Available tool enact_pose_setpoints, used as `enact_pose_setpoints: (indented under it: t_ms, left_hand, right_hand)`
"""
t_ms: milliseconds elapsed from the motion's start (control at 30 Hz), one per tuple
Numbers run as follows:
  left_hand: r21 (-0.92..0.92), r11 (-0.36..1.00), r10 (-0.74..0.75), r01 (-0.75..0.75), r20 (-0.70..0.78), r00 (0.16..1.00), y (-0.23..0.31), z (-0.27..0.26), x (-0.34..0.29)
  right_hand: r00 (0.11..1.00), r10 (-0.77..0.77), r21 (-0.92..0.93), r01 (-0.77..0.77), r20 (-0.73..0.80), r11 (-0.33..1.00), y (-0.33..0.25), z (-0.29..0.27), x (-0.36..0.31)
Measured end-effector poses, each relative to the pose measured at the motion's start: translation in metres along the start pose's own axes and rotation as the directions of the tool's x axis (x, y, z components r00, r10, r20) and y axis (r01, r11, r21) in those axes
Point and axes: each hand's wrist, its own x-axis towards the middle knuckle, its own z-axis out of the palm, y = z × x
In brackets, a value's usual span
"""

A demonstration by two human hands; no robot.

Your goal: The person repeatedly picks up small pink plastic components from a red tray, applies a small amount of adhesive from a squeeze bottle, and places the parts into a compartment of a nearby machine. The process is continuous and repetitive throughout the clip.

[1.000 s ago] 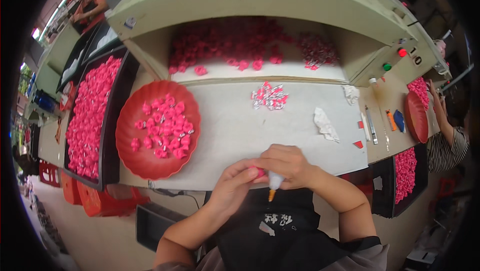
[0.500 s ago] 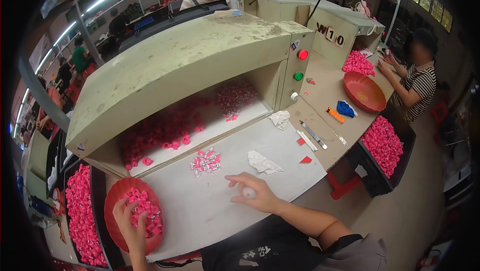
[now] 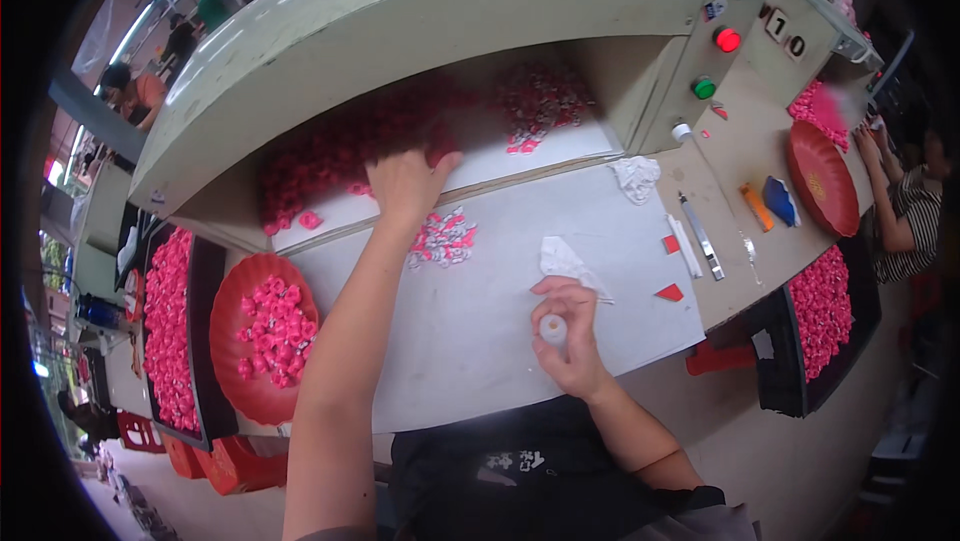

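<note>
Left hand at a pink heap, right hand around a white bottle

Reaching with the left hand, back upward, under the pale green hood to the front of the heaped pink pieces; impossible to tell whether grasping any, with the fingertips hidden. With the right hand, gripping the small bottle between thumb and curled fingers, over the white sheet on the desk, just beside a crumpled white tissue.

On the sheet, just beside the left forearm: a small pile of pink-and-silver bits. Left of that forearm: a red bowl with more pink pieces inside, then a black tray, also full of pink. Toward the right: a slim silver tool, then an orange item near a blue one.
</note>
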Motion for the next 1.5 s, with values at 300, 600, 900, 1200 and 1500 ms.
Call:
enact_pose_setpoints:
  t_ms: [300,600,900,1200,1500]
  left_hand:
    - [-0.525,0.822,-0.160,0.218,0.154,0.975,0.011,-0.024,-0.015]
    - [-0.539,-0.625,0.022,0.565,0.711,0.703,-0.008,-0.097,-0.155]
    - [-0.526,-0.656,0.054,0.542,0.683,0.728,-0.004,-0.093,-0.209]
    - [-0.724,-0.400,-0.016,0.562,0.618,0.786,0.003,-0.110,-0.211]
    - [-0.846,-0.240,0.002,0.476,0.490,0.872,-0.003,-0.117,-0.219]
  right_hand:
    - [0.996,-0.062,-0.282,0.077,0.064,0.956,-0.013,-0.014,0.009]
    - [0.994,0.112,0.056,-0.111,-0.020,0.992,-0.017,-0.001,0.007]
    - [0.948,0.244,0.496,-0.116,-0.202,0.860,-0.038,0.004,0.016]
    - [0.964,0.186,0.648,-0.020,-0.189,0.761,-0.054,0.024,0.026]
    - [0.938,-0.227,0.055,0.249,-0.261,0.967,-0.063,0.048,0.014]
